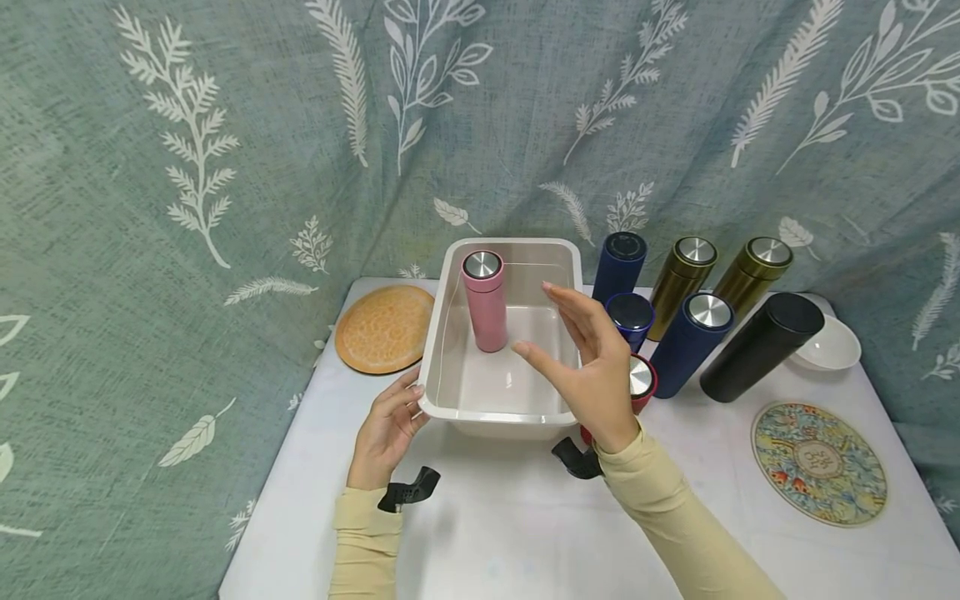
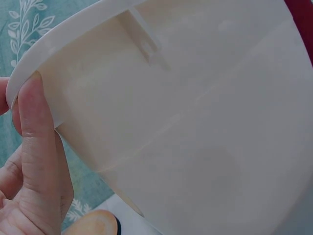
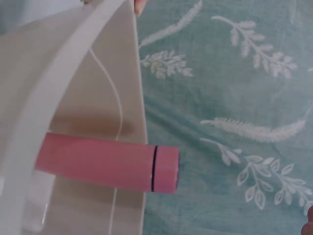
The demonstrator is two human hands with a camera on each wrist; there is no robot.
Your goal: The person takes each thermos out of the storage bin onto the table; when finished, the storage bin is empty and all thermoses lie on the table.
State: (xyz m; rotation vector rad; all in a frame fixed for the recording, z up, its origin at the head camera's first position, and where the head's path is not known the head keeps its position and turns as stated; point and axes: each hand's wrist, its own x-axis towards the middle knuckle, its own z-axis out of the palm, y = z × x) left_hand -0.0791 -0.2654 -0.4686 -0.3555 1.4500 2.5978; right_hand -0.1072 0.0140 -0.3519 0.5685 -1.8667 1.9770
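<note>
In the head view a white plastic tub [image 1: 510,415] stands on the table, and a pink flask [image 1: 491,312] with a steel-topped lid is upright inside it, toward the left wall. My left hand [image 1: 388,429] pinches the tub's rim at the near left corner; the left wrist view shows the thumb against the outside under the rim. My right hand [image 1: 592,367] is over the tub's right side with thumb and fingers spread apart, holding nothing. The right wrist view has the flask [image 3: 107,164] side-on, apart from the fingers.
Right of the tub stand several flasks: blue ones [image 1: 692,346], olive-gold ones [image 1: 681,287], a black one [image 1: 761,348] and a red one [image 1: 642,379] partly behind my right hand. A white bowl [image 1: 828,346], a patterned round mat [image 1: 819,464] and an orange round board [image 1: 384,329] also lie here.
</note>
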